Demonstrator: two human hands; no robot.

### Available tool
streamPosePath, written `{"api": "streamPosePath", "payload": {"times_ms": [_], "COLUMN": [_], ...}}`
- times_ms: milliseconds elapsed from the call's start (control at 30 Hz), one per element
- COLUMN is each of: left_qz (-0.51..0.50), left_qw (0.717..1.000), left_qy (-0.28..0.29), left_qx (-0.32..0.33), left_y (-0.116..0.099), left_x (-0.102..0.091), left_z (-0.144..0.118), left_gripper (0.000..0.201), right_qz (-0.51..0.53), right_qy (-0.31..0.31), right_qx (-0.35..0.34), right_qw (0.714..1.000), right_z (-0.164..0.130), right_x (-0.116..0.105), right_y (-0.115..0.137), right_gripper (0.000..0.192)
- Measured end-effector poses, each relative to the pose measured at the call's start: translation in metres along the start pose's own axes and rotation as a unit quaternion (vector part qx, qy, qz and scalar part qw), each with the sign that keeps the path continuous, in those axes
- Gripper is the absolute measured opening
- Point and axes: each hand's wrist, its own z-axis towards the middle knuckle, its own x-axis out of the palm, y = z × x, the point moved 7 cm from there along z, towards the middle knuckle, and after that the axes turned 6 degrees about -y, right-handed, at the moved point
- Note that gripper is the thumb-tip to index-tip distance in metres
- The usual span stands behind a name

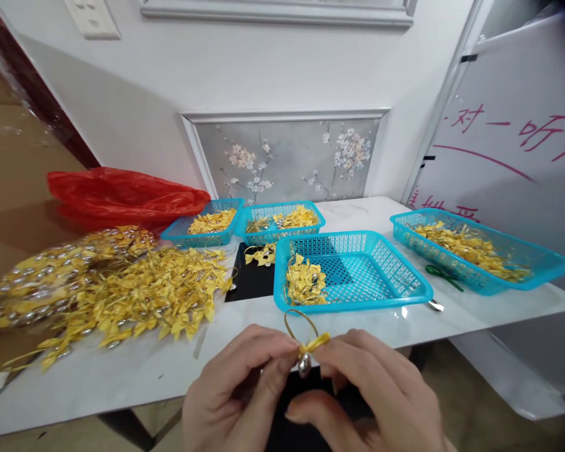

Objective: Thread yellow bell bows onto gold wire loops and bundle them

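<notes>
A small yellow ribbon bow (318, 342) with a gold cord loop (289, 323) and a shiny silver bead (304, 365) is held up before the table's front edge. My left hand (240, 386) pinches its left side between thumb and forefinger. The fingers of my right hand (381, 383) are at the bow's right side, while the right thumb stands apart, lower down. Just beyond my hands sits a blue plastic basket (358, 306) with a cluster of similar yellow bows (305, 281) in its left end.
Left on the white table (193, 370) lies a large heap of yellow bows (155, 292), partly in clear plastic. A red plastic bag (127, 194) is behind it. More blue baskets with bows stand at the back (282, 237) and right (461, 276). Green ties (445, 276) lie between baskets.
</notes>
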Motion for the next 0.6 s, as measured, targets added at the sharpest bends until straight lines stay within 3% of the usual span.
{"api": "streamPosePath", "payload": {"times_ms": [133, 267, 400, 500, 600], "left_qz": [0.013, -0.008, -0.041, -0.065, -0.065], "left_qw": [0.997, 1.000, 0.997, 0.994, 0.993], "left_qy": [-0.022, 0.005, 0.049, 0.055, 0.052], "left_qx": [0.066, 0.011, -0.041, -0.075, -0.089], "left_y": [-0.012, -0.003, 0.004, 0.008, 0.008], "left_x": [-0.002, -0.001, 0.003, 0.004, 0.004], "left_z": [-0.005, -0.003, -0.001, -0.001, -0.001], "left_gripper": [0.032, 0.027, 0.023, 0.019, 0.018], "right_qz": [-0.029, 0.045, 0.144, 0.251, 0.380], "right_qy": [-0.014, -0.021, -0.010, 0.017, 0.082], "right_qx": [-0.029, 0.057, 0.170, 0.295, 0.397], "right_qw": [0.999, 0.997, 0.975, 0.922, 0.832], "right_z": [-0.004, -0.009, -0.012, -0.015, -0.022], "right_x": [0.005, 0.003, 0.004, 0.011, 0.026], "right_y": [-0.001, -0.014, -0.022, -0.032, -0.036], "right_gripper": [0.023, 0.023, 0.026, 0.011, 0.008]}}
